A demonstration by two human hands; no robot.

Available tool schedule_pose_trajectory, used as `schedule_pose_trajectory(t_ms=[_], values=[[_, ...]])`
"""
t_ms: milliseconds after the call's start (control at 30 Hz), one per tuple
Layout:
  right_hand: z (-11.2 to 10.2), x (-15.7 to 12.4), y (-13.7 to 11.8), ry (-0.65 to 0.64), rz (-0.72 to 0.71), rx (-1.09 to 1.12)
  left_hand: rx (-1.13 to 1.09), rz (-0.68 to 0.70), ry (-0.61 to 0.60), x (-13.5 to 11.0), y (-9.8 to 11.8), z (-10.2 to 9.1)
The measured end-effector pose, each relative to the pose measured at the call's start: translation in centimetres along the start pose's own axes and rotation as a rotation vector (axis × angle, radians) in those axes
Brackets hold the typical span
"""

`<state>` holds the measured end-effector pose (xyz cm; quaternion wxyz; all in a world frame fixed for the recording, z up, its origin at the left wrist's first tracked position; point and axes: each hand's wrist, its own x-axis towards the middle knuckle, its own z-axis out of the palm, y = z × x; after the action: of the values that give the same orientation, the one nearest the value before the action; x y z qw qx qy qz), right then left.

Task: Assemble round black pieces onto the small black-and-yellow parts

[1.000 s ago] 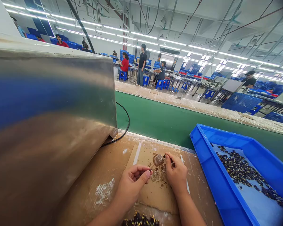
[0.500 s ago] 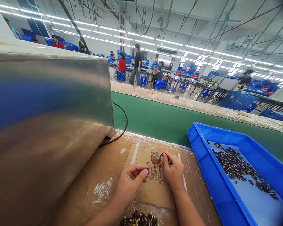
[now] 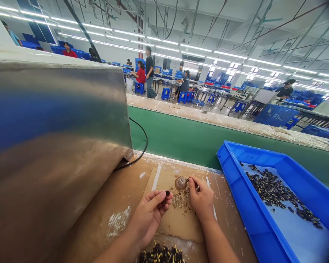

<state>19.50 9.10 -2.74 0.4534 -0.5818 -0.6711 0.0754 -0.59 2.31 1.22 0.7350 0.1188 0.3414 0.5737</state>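
Observation:
Between thumb and fingers, my left hand pinches a small black part above the cardboard sheet. My right hand is closed beside a small clear cup, its fingertips on a thin dark thing too small to make out. Brown stains ring the cup on the cardboard sheet. Below my hands, at the bottom edge of the view, lies a pile of black and yellow parts.
A large metal box stands at left, with a black cable by it. At right, a blue tray holds many black and yellow parts. A green belt runs behind. Several people are at work farther back.
My left hand has turned, so the black part between its fingertips now shows more. My right hand stays by the cup. A person in the background has walked left.

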Motion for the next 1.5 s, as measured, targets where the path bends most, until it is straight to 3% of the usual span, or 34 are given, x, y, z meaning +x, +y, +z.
schedule_pose_trajectory(t_ms=[200,367,500,667,900,1133,1500], values=[[-2.0,0.3,-1.5,0.091,0.027,-0.001,-0.075,-0.029,0.008,-0.3,0.4,0.1],[-4.4,-1.3,-6.7,-0.006,0.208,0.345,-0.078,-0.010,0.025,-0.7,0.6,0.5],[-3.8,-3.8,-9.0,-0.128,0.335,0.620,-0.052,-0.010,0.043,-0.7,0.4,0.4],[-2.0,-5.4,-8.9,-0.112,0.403,0.756,-0.014,-0.005,0.041,-0.7,-0.1,0.3],[-2.2,-5.7,-9.3,-0.095,0.302,0.688,-0.026,0.012,0.053,-0.9,-0.1,0.8],[-1.9,-6.4,-9.2,-0.065,-0.017,0.537,-0.016,0.058,0.006,-1.0,-0.1,0.3],[-2.2,-6.0,-9.5,-0.041,-0.105,0.473,0.069,0.129,-0.059,-1.4,-0.1,0.5]])
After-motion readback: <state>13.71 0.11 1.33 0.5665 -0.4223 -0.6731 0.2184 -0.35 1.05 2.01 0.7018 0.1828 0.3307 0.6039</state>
